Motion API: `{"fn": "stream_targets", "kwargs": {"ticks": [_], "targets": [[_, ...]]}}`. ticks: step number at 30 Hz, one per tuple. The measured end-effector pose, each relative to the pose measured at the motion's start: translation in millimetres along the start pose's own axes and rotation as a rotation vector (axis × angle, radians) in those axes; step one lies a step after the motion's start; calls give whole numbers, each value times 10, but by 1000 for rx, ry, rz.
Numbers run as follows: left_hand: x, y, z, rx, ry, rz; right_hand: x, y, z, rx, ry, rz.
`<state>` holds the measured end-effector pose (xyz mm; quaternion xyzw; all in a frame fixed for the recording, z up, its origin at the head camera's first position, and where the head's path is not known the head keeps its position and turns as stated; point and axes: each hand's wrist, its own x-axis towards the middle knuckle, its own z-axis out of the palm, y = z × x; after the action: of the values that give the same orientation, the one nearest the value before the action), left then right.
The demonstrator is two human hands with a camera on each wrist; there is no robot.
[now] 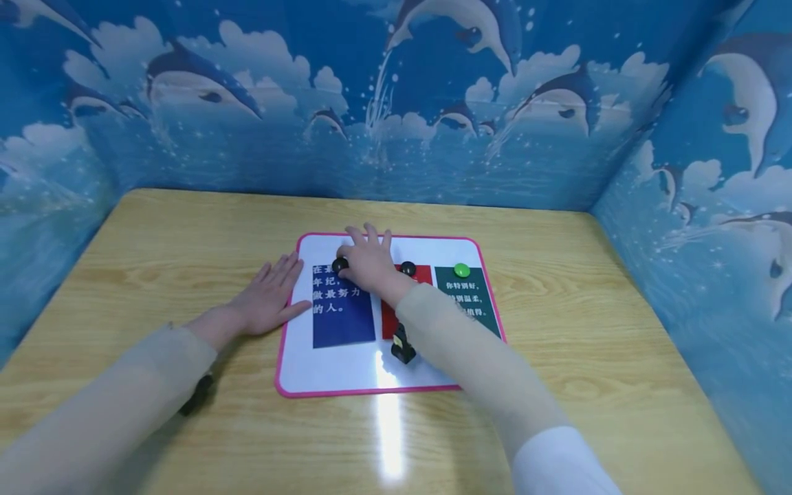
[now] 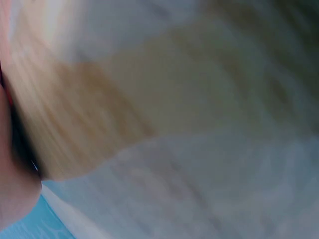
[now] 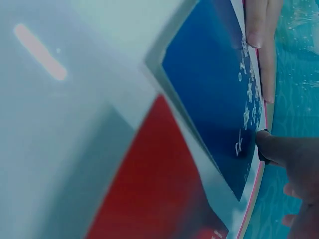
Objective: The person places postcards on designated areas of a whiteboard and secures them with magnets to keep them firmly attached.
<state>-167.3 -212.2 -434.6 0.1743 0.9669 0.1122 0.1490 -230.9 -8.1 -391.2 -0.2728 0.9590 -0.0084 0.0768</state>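
Observation:
A pink-rimmed whiteboard [image 1: 346, 375] lies on the table. My right hand [image 1: 370, 267] pinches a round black magnet [image 1: 339, 265] between thumb and finger at the top of a blue card [image 1: 340, 330] with white writing. In the right wrist view the thumb and fingertip meet at the dark magnet [image 3: 263, 144] near the board's edge. My left hand [image 1: 265, 299] rests flat with fingers straight over the board's left edge, the thumb close to the blue card. Beside it lies a red card [image 1: 388, 322], partly covered by my right arm, with another black magnet [image 1: 408, 269] on its top edge.
A dark green card [image 1: 476, 277] with white writing sits at the board's right under a green magnet [image 1: 461, 270]. The wood-grain table [image 1: 575, 309] extends around the board. A blue dolphin-print backdrop [image 1: 346, 158] stands behind and at the sides. Sleeve and table blur the left wrist view.

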Motion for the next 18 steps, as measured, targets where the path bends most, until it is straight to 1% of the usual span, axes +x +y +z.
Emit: {"fn": "stream_targets", "kwargs": {"ticks": [6,9,13,18], "targets": [[2,11,18,-4,5,23,-27,-6,30,-9,-40,29],[4,12,20,-14,14,33,-33,-2,32,0,-41,36],[-6,18,14,-12,11,27,-38,-8,37,1,-38,34],[-47,15,3,-22,2,27,-55,-10,61,56,-48,58]]}}
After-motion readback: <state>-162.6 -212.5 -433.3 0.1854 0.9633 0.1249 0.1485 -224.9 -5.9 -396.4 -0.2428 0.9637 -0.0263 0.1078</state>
